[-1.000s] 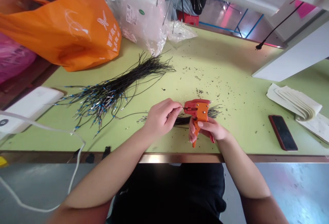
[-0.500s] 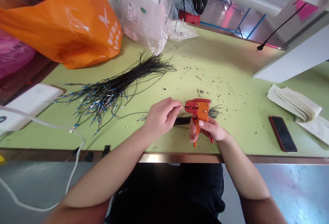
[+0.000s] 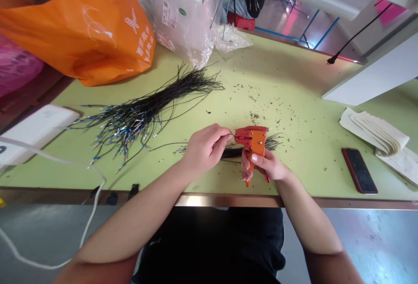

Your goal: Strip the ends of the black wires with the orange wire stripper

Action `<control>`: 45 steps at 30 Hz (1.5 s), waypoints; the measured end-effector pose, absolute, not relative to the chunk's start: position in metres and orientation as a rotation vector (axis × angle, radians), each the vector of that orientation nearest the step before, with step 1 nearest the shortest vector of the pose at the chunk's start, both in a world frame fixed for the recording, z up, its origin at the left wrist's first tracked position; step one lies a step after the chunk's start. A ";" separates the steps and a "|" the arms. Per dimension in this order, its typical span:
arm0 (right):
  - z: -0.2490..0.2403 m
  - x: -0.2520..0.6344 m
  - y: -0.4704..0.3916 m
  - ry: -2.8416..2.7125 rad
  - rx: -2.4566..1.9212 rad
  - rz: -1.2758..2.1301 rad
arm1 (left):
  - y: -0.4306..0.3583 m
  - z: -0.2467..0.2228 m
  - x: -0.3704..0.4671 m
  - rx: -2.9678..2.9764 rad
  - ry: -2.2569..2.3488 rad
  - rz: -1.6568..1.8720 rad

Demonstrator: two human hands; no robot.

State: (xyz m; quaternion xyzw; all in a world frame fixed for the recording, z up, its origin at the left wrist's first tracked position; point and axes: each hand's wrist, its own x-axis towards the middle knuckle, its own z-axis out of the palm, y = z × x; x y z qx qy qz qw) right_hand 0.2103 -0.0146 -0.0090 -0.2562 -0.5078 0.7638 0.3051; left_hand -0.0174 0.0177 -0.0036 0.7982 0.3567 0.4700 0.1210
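My right hand (image 3: 266, 164) is wrapped round the handles of a red and orange wire stripper (image 3: 256, 138), its jaws facing left. Between thumb and fingers, my left hand (image 3: 209, 145) pinches a thin black wire (image 3: 232, 135) whose end reaches into the jaws. Beneath both hands lies a small bundle of black wires (image 3: 231, 152), partly covered by the hands and the tool. A larger bundle of black wires (image 3: 156, 101) with blue and silvery ends rests on the table to the left.
Black offcuts (image 3: 254, 116) are scattered over the green table (image 3: 294, 75). A phone (image 3: 359, 170) and folded cloth (image 3: 375, 131) lie at right. An orange bag (image 3: 98, 31), a clear plastic bag (image 3: 186, 18) and a white box (image 3: 39, 134) with a cable stand at left and back.
Almost nothing differs. The wire stripper and my right hand have shifted very slightly; my left hand stays at the jaws with the wire.
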 end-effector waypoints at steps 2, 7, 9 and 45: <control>-0.012 0.210 -0.016 -1.348 -0.679 2.004 | 0.018 -0.004 -0.018 2.328 1.044 1.376; -0.017 0.204 -0.021 -1.290 -0.739 1.949 | 0.018 -0.003 -0.017 2.343 1.032 1.403; -0.017 0.201 -0.023 -1.276 -0.772 1.936 | 0.018 -0.002 -0.017 2.337 1.025 1.413; -0.035 0.193 -0.001 -1.227 -0.849 1.631 | 0.017 -0.005 -0.013 2.510 1.267 1.351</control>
